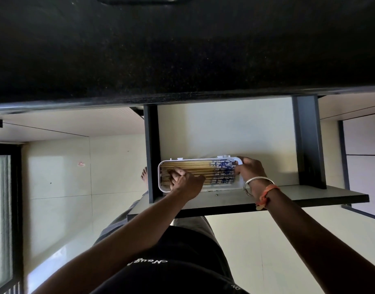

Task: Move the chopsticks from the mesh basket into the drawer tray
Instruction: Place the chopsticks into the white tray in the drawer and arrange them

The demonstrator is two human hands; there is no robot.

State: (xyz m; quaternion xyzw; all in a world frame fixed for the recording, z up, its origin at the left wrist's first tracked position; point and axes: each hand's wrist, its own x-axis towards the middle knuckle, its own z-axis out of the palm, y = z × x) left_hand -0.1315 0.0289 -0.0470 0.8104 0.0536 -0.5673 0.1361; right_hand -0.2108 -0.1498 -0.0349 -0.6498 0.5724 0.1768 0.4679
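A white oblong tray (pixel 203 160) lies in the near part of an open drawer (pixel 224 128) with dark side walls. Several chopsticks (pixel 201 169) lie side by side in it, pale wood at the left, blue-and-white patterned ends at the right. My left hand (pixel 182 180) rests on the chopsticks' plain ends at the tray's left end, fingers curled down onto them. My right hand (pixel 251 168), with a silver bangle and an orange thread at the wrist, touches the patterned ends and the tray's right end. No mesh basket is in view.
A dark speckled countertop (pixel 182 49) overhangs the drawer's far end. The drawer's dark front panel (pixel 309 198) juts toward me. White cabinet fronts (pixel 364 136) stand at the right. Pale floor tiles (pixel 76 177) lie at the left, with my bare foot (pixel 144 174) beside the drawer.
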